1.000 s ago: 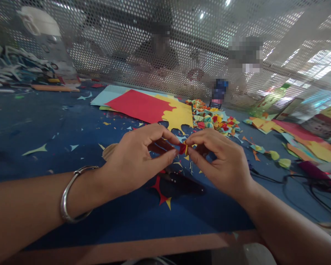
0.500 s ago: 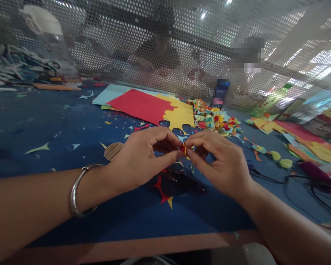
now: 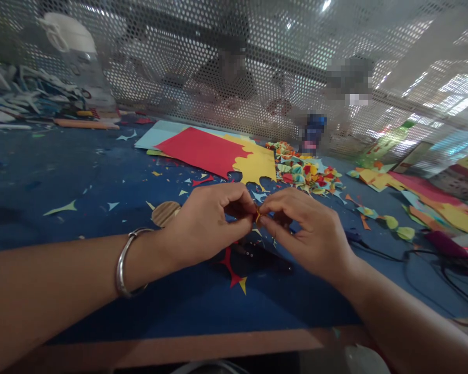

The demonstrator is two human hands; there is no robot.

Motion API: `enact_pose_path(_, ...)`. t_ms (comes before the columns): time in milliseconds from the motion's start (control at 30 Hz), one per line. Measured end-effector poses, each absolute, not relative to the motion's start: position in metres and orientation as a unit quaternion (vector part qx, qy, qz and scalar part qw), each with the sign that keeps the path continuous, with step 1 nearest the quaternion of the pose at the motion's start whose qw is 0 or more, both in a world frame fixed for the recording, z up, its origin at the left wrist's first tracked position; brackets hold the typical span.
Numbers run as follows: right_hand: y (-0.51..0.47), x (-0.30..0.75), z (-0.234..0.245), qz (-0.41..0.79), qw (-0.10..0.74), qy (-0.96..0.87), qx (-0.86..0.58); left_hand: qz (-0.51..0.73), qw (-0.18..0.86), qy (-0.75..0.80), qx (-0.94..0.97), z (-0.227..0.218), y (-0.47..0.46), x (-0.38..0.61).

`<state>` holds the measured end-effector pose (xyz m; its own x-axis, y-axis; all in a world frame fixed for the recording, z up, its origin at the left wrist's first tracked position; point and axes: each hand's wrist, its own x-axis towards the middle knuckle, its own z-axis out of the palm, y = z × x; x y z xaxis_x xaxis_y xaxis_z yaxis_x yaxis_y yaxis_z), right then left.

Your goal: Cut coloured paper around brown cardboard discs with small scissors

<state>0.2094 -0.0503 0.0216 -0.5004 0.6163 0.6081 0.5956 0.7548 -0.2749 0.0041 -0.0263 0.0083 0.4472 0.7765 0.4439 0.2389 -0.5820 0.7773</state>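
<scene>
Between the fingertips of both hands is a small red and yellow paper piece (image 3: 258,214), mostly covered by the fingers. My left hand (image 3: 214,221) pinches it from the left and wears a silver bangle (image 3: 120,267) at the wrist. From the right, my right hand (image 3: 310,226) pinches the same piece. Under the hands lies a dark, long object (image 3: 267,257), partly hidden, its kind unclear. Red paper scraps (image 3: 230,270) lie in front of it. A round corrugated cardboard disc (image 3: 166,214) rests beside my left hand.
Behind the hands lie a red sheet (image 3: 203,150), a cut yellow sheet (image 3: 259,161) and a heap of small folded paper pieces (image 3: 308,169). A bottle (image 3: 89,72) stands far left. Black cables (image 3: 382,252) run at right. A perforated screen (image 3: 159,62) closes the back, with people beyond.
The hands stay close together on the paper piece, now with less of it showing. My left hand and bangle have shifted slightly right; the whole view has moved a little.
</scene>
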Motion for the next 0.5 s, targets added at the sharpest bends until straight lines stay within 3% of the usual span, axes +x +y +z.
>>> enact_pose_path(500,-0.055,0.21,0.026,0.036,0.295,-0.897,-0.329,0.353,0.255,0.278,0.856,0.015,-0.025,-0.004)
